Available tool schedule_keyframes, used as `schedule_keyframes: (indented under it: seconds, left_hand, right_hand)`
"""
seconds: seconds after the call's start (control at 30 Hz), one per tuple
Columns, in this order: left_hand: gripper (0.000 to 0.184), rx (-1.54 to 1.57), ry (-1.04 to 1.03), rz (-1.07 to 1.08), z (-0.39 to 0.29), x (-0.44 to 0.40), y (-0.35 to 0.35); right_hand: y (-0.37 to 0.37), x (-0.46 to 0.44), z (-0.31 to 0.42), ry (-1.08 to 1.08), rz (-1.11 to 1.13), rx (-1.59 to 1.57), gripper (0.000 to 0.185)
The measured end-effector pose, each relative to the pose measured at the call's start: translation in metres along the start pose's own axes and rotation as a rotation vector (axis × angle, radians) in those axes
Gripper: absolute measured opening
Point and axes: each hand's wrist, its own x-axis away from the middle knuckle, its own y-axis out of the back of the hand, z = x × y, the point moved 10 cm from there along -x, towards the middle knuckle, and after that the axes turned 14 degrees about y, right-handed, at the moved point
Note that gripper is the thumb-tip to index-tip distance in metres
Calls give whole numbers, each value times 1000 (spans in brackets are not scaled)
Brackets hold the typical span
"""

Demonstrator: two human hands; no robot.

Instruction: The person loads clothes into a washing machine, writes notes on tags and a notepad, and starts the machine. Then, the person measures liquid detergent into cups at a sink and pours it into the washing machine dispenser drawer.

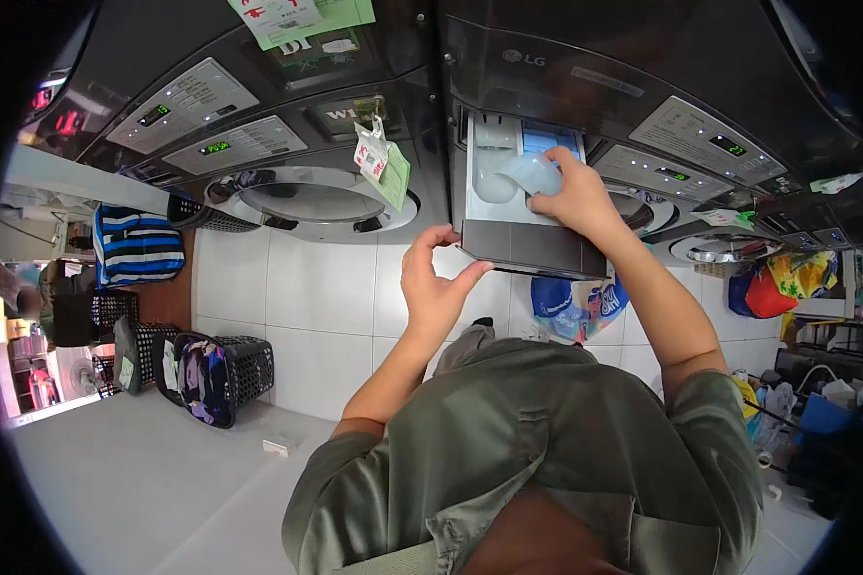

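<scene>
A detergent drawer (532, 247) with a dark front is pulled out of the LG washing machine (547, 81). My left hand (436, 283) grips the left corner of its front, thumb along the lower edge and fingers at the side. Over the drawer, my right hand (583, 199) holds a translucent whitish plastic cup (535, 175), tilted toward the left-hand compartment. The cup's contents cannot be made out. Inside the drawer are white compartments (494, 134) and a blue insert (551, 140), partly covered by the cup and my fingers.
Another washing machine (321, 196) stands to the left, with paper tags (384, 163) clipped on it. A blue printed bag (577, 305) lies on the tiled floor below the drawer. Black laundry baskets (249, 369) and a striped bag (136, 247) sit at left, colourful bags (786, 283) at right.
</scene>
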Motion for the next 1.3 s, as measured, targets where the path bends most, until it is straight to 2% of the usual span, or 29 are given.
schedule_keyframes:
  seconds: [0.2, 0.3, 0.5, 0.57, 0.7, 0.77, 0.9, 1.07, 1.2, 1.23, 1.27, 1.3]
  left_hand:
    - [61, 36, 13, 9, 1, 0, 0]
    - [62, 48, 23, 7, 1, 1, 1]
    - [63, 83, -4, -24, -3, 0, 5]
    - [62, 73, -25, -63, -4, 2, 7]
    - [64, 50, -30, -64, -7, 1, 10]
    - [65, 29, -25, -71, -8, 3, 14]
    - [65, 12, -43, -39, -11, 2, 10]
    - [67, 74, -34, -2, -4, 2, 2]
    - [67, 44, -25, -27, -5, 4, 1]
    - [67, 71, -29, -23, -3, 5, -1]
    - [66, 91, -45, -37, -3, 2, 4]
    - [67, 108, -20, -22, -1, 1, 3]
  right_hand:
    - [8, -12, 22, 138, -46, 182, 62]
    - [6, -22, 42, 154, 31, 217, 62]
    - [0, -34, 77, 204, 89, 305, 53]
    - [2, -36, 88, 250, 62, 348, 46]
    - [-6, -30, 99, 344, -4, 433, 43]
    - [-25, -28, 84, 302, 168, 424, 41]
    - [-9, -30, 87, 281, 24, 422, 41]
    - [-26, -31, 72, 278, 185, 346, 43]
    - [-13, -30, 73, 261, 40, 340, 43]
    - [-26, -31, 65, 309, 151, 311, 45]
    - [-22, -32, 65, 298, 97, 384, 47]
    - [-7, -29, 75, 303, -52, 312, 47]
